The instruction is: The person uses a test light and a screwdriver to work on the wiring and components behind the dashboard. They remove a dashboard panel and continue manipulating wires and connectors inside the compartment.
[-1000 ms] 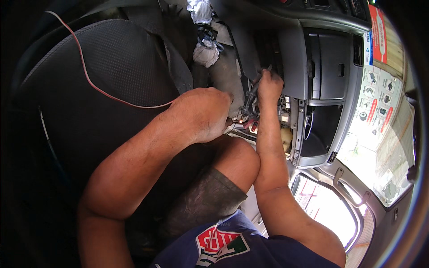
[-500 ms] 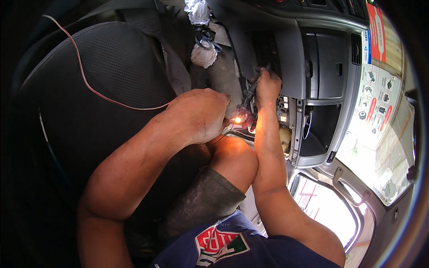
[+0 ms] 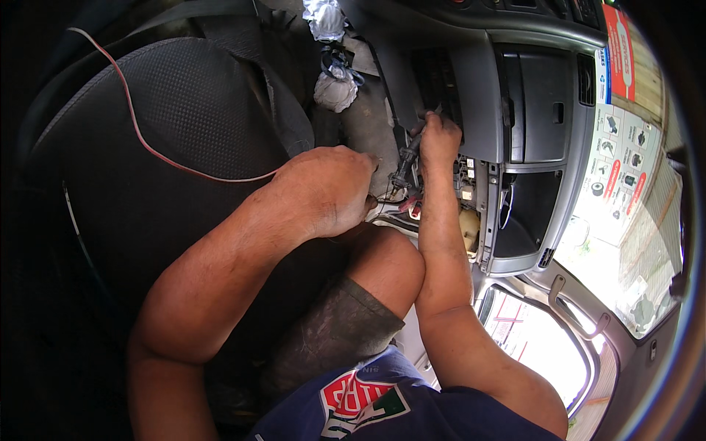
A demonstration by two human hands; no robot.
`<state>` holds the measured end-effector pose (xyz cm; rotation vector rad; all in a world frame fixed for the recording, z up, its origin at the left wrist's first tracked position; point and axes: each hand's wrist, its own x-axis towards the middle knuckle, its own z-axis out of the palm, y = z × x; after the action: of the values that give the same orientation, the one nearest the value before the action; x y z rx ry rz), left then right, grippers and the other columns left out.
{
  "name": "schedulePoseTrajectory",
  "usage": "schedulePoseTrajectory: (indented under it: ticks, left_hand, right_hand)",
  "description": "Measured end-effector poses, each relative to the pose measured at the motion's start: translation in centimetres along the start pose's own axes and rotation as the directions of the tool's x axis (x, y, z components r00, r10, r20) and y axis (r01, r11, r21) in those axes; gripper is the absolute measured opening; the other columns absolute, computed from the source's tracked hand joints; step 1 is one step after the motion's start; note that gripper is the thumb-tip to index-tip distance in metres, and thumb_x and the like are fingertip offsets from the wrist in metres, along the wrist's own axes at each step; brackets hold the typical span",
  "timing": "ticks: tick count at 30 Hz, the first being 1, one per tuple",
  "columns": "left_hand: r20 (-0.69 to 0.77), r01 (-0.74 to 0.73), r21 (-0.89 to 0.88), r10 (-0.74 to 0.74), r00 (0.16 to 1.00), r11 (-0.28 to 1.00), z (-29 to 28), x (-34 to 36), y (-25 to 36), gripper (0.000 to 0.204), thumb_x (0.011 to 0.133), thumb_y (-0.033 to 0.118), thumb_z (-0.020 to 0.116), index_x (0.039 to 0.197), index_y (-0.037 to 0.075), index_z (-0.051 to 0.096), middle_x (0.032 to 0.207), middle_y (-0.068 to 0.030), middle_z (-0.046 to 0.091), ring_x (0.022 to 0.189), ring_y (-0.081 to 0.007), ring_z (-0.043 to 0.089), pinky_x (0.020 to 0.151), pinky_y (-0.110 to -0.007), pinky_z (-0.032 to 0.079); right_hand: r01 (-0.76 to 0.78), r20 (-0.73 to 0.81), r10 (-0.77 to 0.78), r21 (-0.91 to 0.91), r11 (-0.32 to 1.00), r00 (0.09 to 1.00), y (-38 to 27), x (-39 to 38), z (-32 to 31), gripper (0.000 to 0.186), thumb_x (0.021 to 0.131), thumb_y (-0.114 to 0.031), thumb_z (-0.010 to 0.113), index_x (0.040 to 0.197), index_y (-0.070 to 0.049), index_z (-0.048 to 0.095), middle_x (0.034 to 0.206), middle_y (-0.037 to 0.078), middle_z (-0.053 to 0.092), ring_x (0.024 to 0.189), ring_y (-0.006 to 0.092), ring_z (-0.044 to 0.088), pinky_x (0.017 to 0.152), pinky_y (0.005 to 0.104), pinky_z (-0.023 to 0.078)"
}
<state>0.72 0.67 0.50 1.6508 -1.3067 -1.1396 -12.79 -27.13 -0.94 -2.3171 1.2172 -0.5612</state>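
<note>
My left hand (image 3: 334, 187) is closed at the lower centre of the footwell, gripping something small I cannot make out, beside thin dark wires. My right hand (image 3: 441, 140), higher and to the right, grips a dark cylindrical tool (image 3: 406, 163) that points down toward my left hand’s fingertips. Red wiring (image 3: 412, 204) lies just below the tool’s tip, next to an exposed panel with pale relays (image 3: 466, 192). A thin red-and-white wire (image 3: 220, 178) runs from behind my left hand across the seat.
The dark seat (image 3: 184, 95) fills the left. Silver foil-like bundles (image 3: 334, 90) hang at the top. The grey dashboard (image 3: 537, 110) with an open compartment (image 3: 526, 213) is at the right, with posters (image 3: 618, 154) beyond. My bent knee (image 3: 390, 264) is below my hands.
A bright orange glow at the tool’s tip half a second ago is gone now. Both hands stay in nearly the same place, shifted very slightly left.
</note>
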Motion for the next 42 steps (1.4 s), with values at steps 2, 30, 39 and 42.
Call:
schedulePoseTrajectory:
  ticks: [2,30,39,42]
  left_hand:
    - [0.018,0.009,0.008,-0.009,1.000,1.000,-0.2,0.0,0.1,0.060,0.096,0.022,0.078,0.146,-0.008,0.063,0.122,-0.0307,0.077,0.119,-0.0425,0.075,0.108,-0.050,0.058]
    - [0.005,-0.015,0.025,0.015,1.000,1.000,0.3,0.1,-0.3,0.060,0.096,0.024,0.079,0.147,-0.003,0.064,0.124,-0.0287,0.077,0.119,-0.0421,0.075,0.107,-0.051,0.058]
    - [0.005,-0.001,0.011,0.001,1.000,1.000,0.1,0.1,-0.1,0.057,0.096,0.024,0.078,0.142,-0.007,0.066,0.120,-0.0294,0.077,0.118,-0.0435,0.075,0.105,-0.051,0.058]
    - [-0.002,-0.021,0.019,0.021,1.000,1.000,0.1,0.1,-0.2,0.055,0.096,0.025,0.079,0.140,-0.007,0.067,0.119,-0.0297,0.077,0.117,-0.0443,0.075,0.104,-0.051,0.058]
  right_hand:
    - [0.019,-0.004,-0.019,-0.005,1.000,1.000,0.8,0.5,0.1,0.031,0.100,-0.017,0.062,0.099,0.009,0.078,0.073,0.014,0.072,0.061,0.0227,0.069,0.059,0.0379,0.052]
    - [0.077,-0.025,-0.078,-0.043,0.996,0.997,2.0,1.0,0.3,0.033,0.105,-0.021,0.060,0.103,0.005,0.081,0.073,0.011,0.073,0.065,0.0186,0.067,0.065,0.0349,0.050]
    - [0.151,-0.009,-0.152,-0.071,0.986,0.988,3.8,2.1,0.5,0.032,0.105,-0.020,0.060,0.101,0.006,0.079,0.074,0.012,0.073,0.064,0.0188,0.068,0.063,0.0344,0.051]
    - [0.164,-0.024,-0.166,-0.073,0.984,0.986,3.7,2.0,0.5,0.031,0.105,-0.019,0.061,0.102,0.006,0.079,0.074,0.011,0.072,0.064,0.0187,0.068,0.062,0.0336,0.051]
